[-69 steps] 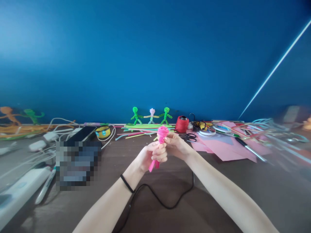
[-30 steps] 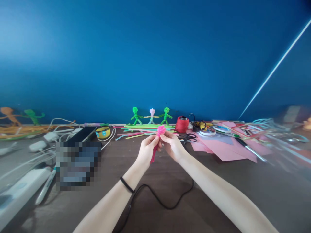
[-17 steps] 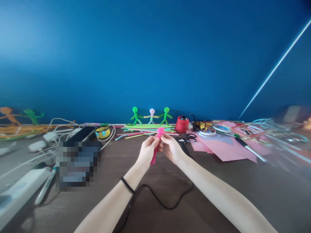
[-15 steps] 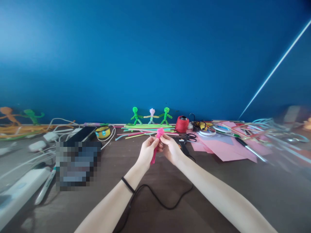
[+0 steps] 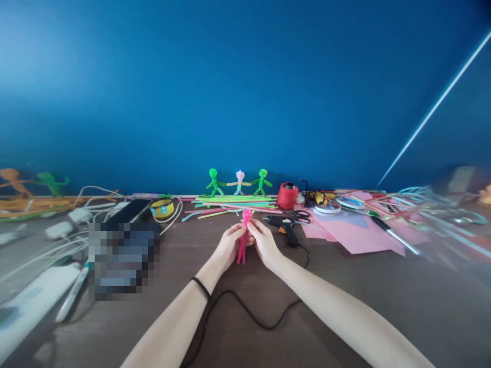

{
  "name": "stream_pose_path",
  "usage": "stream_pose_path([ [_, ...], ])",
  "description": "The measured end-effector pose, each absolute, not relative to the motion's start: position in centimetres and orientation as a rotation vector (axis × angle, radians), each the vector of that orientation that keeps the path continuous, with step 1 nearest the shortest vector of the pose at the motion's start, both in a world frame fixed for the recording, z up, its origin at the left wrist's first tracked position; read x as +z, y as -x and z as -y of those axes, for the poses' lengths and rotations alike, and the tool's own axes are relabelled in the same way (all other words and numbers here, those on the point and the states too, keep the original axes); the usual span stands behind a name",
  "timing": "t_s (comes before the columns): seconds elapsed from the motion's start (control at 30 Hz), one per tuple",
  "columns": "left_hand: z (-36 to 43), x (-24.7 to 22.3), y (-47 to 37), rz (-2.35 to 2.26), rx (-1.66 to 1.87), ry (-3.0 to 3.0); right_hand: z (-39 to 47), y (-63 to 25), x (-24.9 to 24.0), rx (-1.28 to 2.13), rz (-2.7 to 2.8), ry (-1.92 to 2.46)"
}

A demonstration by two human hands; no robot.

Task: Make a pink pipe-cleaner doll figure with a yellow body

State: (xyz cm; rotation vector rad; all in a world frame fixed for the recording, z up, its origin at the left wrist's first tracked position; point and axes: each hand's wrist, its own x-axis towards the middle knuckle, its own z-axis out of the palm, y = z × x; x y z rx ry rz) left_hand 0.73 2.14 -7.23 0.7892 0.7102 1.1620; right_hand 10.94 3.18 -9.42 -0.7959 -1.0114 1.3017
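Observation:
A pink pipe-cleaner figure (image 5: 247, 216) with a round coiled head is held upright in the middle, two strands hanging down below the fingers. My left hand (image 5: 232, 244) pinches it from the left side, a black band round the wrist. From the other side my right hand (image 5: 264, 242) grips it just under the head, thumb against the pink strands. Behind the hands lies a pile of coloured pipe cleaners (image 5: 233, 203). Against the blue wall stand a green figure (image 5: 214, 179), a pink-headed figure (image 5: 240, 179) and another green figure (image 5: 263, 180).
A black glue gun (image 5: 287, 229) with its cord, scissors (image 5: 302, 215) and a red spool (image 5: 287, 196) are right of the hands. Pink paper sheets (image 5: 360, 236) lie farther right. Phones (image 5: 128, 217), white cables and a power strip (image 5: 36, 301) are at left.
Both hands have moved slightly left and down with the pink figure. Its two hanging strands now show apart, and the glue gun is more fully visible.

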Motion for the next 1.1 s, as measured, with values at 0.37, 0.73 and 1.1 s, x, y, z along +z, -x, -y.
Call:
stream_pose_path([
  [0.37, -1.9, -7.2, -0.9, -0.756, 1.239, -0.803, -3.3, -11.0, -9.8, 1.368, 0.972, 0.743],
  [0.73, -1.8, -7.5, -1.2, -0.785, 1.264, -0.896, -2.8, -11.1, -9.0, 1.477, 0.952, 0.691],
  [1.1, -1.4, -7.2, -1.6, -0.864, 1.248, -0.991, -2.1, -11.3, -7.7, 1.598, 0.817, 0.638],
])
